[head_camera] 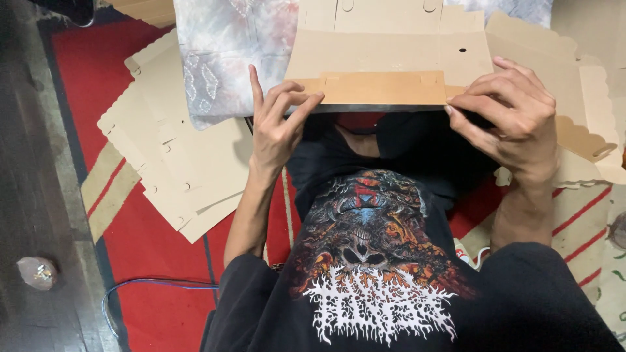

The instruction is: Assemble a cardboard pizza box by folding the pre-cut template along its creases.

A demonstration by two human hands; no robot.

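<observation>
Flat cardboard box blank (pixel 391 49) held above lap, near edge folded over as a darker brown strip; blank taken as landmark below.

Left hand (pixel 277 124) at left end of the folded strip; grip narrow, fingertips (pixel 306 98) pinching the strip's corner, thumb raised beside them.

Right hand (pixel 515 117) at right end of the strip; grip closed on the fold, fingers (pixel 476 104) curled over the edge, touching it.

Stack of unfolded cardboard blanks (pixel 176 156) left of the held blank, lying on red rug (pixel 143 254), scalloped edges showing; further scalloped cardboard pieces (pixel 590 104) right of the blank, partly under the right hand.

Tie-dye cloth (pixel 228 58) just left of and behind the blank; black printed shirt (pixel 375 261) below the blank; blue cable (pixel 150 283) on the rug, well below-left of the blank.
</observation>
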